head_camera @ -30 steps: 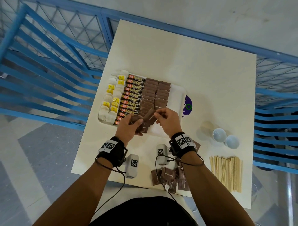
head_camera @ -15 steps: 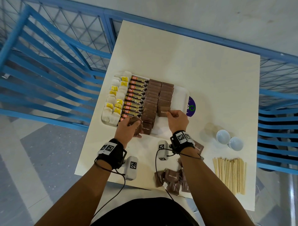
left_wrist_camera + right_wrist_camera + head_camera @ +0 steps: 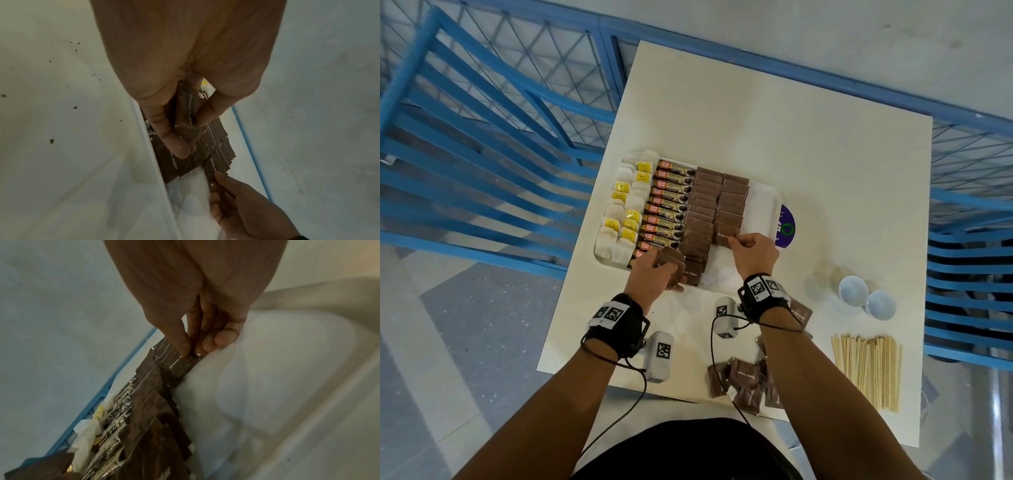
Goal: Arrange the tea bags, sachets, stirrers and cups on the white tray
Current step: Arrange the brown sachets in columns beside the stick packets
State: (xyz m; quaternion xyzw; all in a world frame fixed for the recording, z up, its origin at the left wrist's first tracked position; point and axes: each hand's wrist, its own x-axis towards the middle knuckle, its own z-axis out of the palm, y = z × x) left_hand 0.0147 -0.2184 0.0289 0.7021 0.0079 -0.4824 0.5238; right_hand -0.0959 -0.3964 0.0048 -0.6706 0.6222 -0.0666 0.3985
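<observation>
Surveying from above, we note the worktop (image 3: 825,164) carrying the white tray (image 3: 763,202), its near edge hidden by both wrists. Tray holds tea bags (image 3: 619,219), granule sachets (image 3: 667,205) and two columns of brown sugar sachets (image 3: 715,209); exact counts unreadable. Stirrers (image 3: 868,370) lie bundled, uncounted. Two cups (image 3: 866,296). Left hand (image 3: 650,277) grips a sachet stack (image 3: 186,113); right hand (image 3: 755,253) pinches the nearest sachet (image 3: 180,365) of the right column.
</observation>
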